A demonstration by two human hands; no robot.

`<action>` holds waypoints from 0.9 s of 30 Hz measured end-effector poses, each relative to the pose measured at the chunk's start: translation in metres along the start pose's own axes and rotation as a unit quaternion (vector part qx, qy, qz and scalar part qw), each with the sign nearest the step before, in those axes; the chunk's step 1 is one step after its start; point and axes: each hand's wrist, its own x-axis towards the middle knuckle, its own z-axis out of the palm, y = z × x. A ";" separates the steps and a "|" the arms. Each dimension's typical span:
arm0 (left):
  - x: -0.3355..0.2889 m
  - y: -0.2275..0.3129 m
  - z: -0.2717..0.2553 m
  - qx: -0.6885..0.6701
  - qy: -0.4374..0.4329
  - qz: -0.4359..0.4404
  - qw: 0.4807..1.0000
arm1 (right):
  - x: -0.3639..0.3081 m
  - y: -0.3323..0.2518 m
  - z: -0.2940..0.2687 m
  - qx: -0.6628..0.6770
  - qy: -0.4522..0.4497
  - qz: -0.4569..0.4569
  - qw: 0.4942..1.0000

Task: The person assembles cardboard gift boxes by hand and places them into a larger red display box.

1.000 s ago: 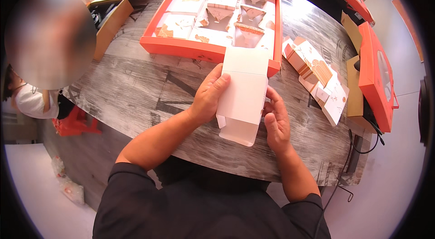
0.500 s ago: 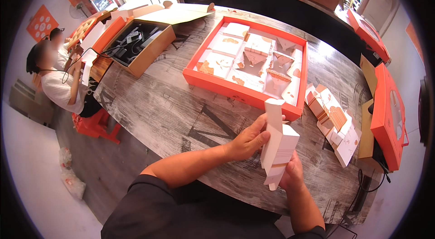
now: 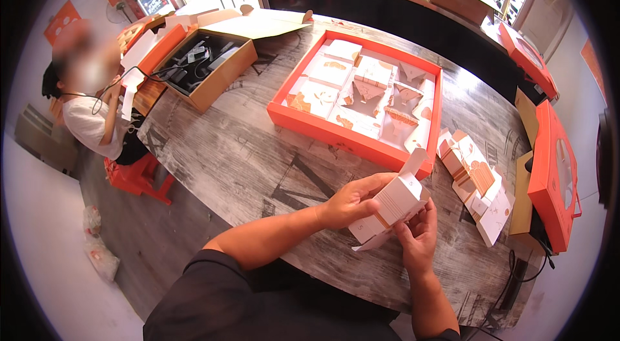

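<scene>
A small white carton (image 3: 389, 210) with thin printed lines and a tan stripe is held tilted above the near side of the table, its end flaps sticking out. My left hand (image 3: 351, 203) grips it from the left, thumb on the near face. On its right side, the fingers of my right hand (image 3: 420, 232) are closed at an edge by the lower flaps. Just beyond stands a shallow red tray box (image 3: 336, 137), filled with white printed cartons (image 3: 323, 70), some standing open. More folded white cartons (image 3: 475, 166) lie to the right of my hands.
The grey wood-patterned table (image 3: 258, 166) curves toward me. An open brown box (image 3: 219, 79) with black devices and cables stands at the back left, near a seated person (image 3: 97, 115). Red lidded boxes (image 3: 552, 173) line the right edge; a black-fronted counter (image 3: 323, 2) lies behind.
The carton has turned from nearly upright to slanted, now showing a broader printed side. My right hand has shifted up along it, and my left hand's grip has changed.
</scene>
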 end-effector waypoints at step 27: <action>0.002 -0.008 0.003 0.148 0.117 -0.006 0.982 | 0.002 0.004 -0.011 -0.027 -0.030 -0.054 0.998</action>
